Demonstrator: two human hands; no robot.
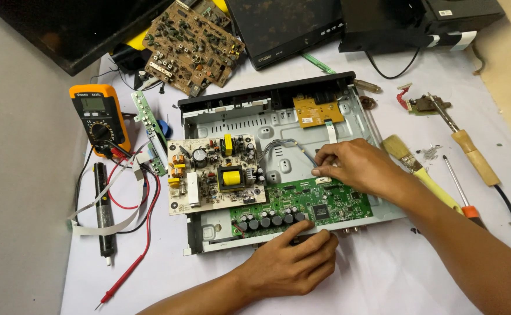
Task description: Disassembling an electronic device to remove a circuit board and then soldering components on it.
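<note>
The head camera looks down on an open grey sheet-metal chassis (348, 114) of a player-type device, lying on a white-covered table (383, 280) with its top cover off. Inside sit a beige power-supply board with a yellow transformer (216, 174) on the left and a green main circuit board with a row of black capacitors (311, 205) along the front; a small orange board (317, 111) is mounted near the back panel.

The right hand (357, 166) rests over the back edge of the green board, its fingertips pinched together on what looks like the end of the white flat ribbon cable (330, 131) at a connector; whether the cable is seated or free I cannot tell. The left hand (293, 262) lies on the front edge of the chassis, fingers curled loosely with the index fingertip touching the near edge of the green board, steadying rather than gripping.

Judging by this, the opening-up is done and both boards sit in place; the work at the connector looks to be in hand, and the cover remains off.

Around it lie an orange multimeter with red and black leads (99, 116), a brown bare circuit board (192, 46), a yellow-handled paintbrush (421, 169), and a wooden-handled soldering iron (468, 151).
</note>
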